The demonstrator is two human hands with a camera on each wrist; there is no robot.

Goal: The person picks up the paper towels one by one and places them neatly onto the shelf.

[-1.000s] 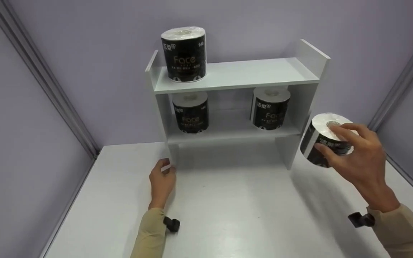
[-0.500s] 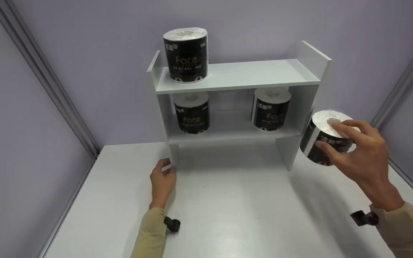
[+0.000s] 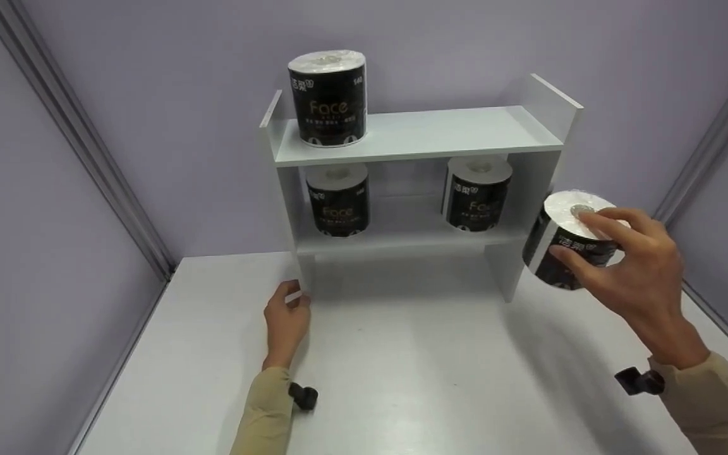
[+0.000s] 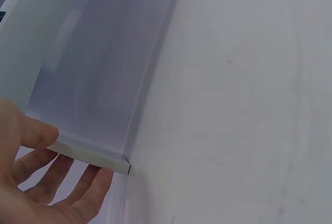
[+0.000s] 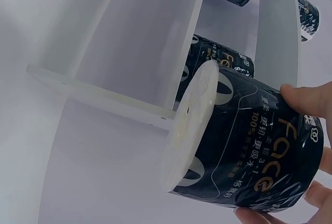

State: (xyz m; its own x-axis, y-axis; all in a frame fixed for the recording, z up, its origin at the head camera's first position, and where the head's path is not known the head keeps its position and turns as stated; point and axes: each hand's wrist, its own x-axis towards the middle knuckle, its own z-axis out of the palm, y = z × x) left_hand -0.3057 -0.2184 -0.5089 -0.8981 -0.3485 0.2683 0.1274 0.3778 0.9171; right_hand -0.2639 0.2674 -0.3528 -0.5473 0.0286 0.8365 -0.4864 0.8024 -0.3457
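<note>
My right hand grips a toilet paper roll in a black "Face" wrapper, held in the air just right of the white shelf. In the right wrist view the held roll shows its white end, thumb on one side and fingertips on the other. At the foot of the shelf's left side panel, my left hand pinches the panel edge between thumb and fingers. One matching roll stands on the top board at left. The middle board bears a left roll and a right roll.
The white shelf stands on a white table against a pale lilac back wall. Its right side panel rises above the top board, close to the held roll. Metal-edged walls close in both sides.
My right hand has lifted the held roll slightly and, in the last half second, shifted it a little left toward the shelf. The left hand stays at the panel.
</note>
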